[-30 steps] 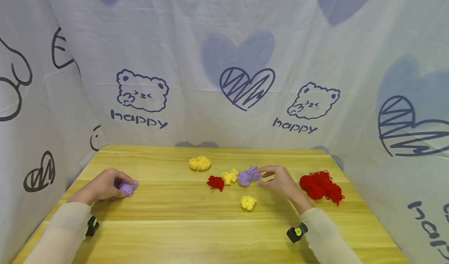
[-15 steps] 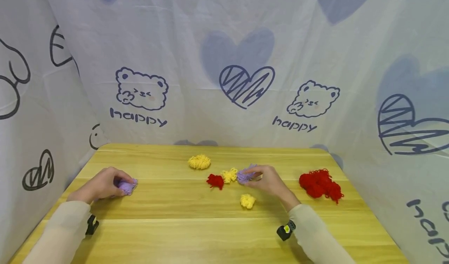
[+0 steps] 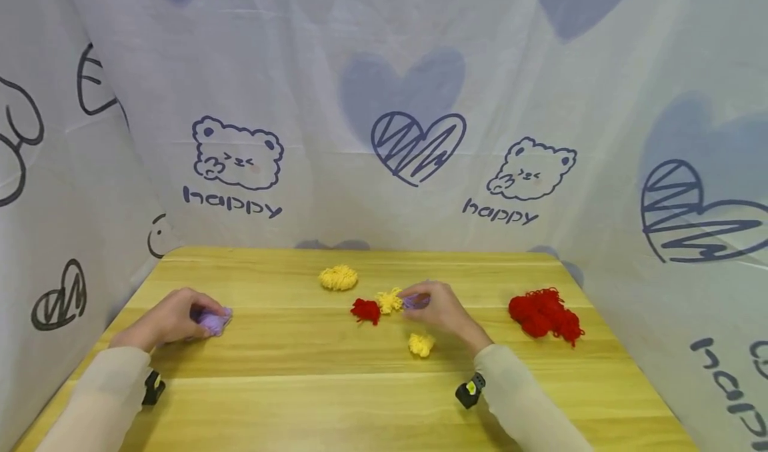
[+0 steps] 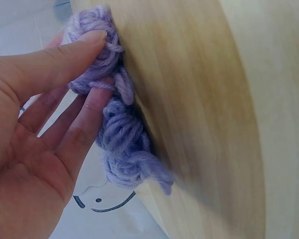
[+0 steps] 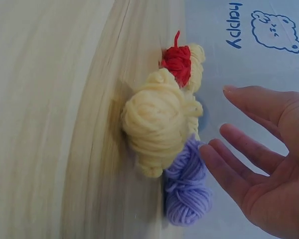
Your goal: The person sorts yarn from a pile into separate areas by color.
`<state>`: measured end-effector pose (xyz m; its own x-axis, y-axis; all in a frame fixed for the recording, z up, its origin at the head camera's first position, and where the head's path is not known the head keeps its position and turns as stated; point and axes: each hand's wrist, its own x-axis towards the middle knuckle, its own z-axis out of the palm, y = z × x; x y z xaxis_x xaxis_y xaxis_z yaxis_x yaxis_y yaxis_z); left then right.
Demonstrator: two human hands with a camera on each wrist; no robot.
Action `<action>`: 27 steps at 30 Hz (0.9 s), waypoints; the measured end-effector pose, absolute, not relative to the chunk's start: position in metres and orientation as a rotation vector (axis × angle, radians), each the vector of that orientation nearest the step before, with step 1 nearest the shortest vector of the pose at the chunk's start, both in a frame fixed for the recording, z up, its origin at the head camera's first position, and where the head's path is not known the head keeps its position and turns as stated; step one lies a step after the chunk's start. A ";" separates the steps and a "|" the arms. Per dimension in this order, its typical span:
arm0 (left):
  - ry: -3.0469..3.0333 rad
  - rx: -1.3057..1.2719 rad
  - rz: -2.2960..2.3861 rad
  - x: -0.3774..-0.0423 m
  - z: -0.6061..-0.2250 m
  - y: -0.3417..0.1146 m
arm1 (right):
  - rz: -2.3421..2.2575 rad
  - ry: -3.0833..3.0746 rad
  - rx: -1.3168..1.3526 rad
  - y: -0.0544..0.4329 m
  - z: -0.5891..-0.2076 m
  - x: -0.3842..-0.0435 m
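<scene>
On the left part of the table, my left hand (image 3: 171, 319) pinches a purple yarn bundle (image 3: 214, 322) between thumb and fingers. The left wrist view shows more purple yarn (image 4: 123, 134) lying right against that bundle. Over the middle right, my right hand (image 3: 443, 312) reaches above another purple yarn bundle (image 3: 415, 301) and partly hides it. Its fingers are spread and relaxed, with no grip on the yarn visible in the right wrist view. Just left of these fingertips sits a small yellow yarn bundle (image 3: 390, 301), with a small red one (image 3: 365, 311) beside it.
A yellow yarn bundle (image 3: 421, 345) lies in front of my right hand, and a larger yellow one (image 3: 339, 278) farther back. At the right is a pile of red yarn (image 3: 546, 313). A printed white cloth (image 3: 336, 172) hangs behind the wooden table (image 3: 300, 405).
My right hand has moved left over the purple yarn bundle, toward the small yellow one. My left hand has stayed on its purple yarn. The head view has shifted slightly.
</scene>
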<state>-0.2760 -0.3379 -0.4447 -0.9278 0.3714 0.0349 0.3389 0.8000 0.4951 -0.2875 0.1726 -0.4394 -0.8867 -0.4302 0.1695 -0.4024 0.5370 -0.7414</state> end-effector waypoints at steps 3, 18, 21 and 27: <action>2.917 0.569 0.782 -0.275 -0.446 -0.339 | -1.288 2.736 -0.725 0.166 -0.440 -0.289; 2.910 0.559 0.789 -0.274 -0.444 -0.338 | -1.231 2.743 -0.668 0.136 -0.449 -0.294; 2.907 0.547 0.790 -0.275 -0.445 -0.338 | -1.206 2.751 -0.680 0.131 -0.451 -0.295; 2.904 0.557 0.801 -0.275 -0.445 -0.339 | -1.225 2.727 -0.687 0.121 -0.453 -0.297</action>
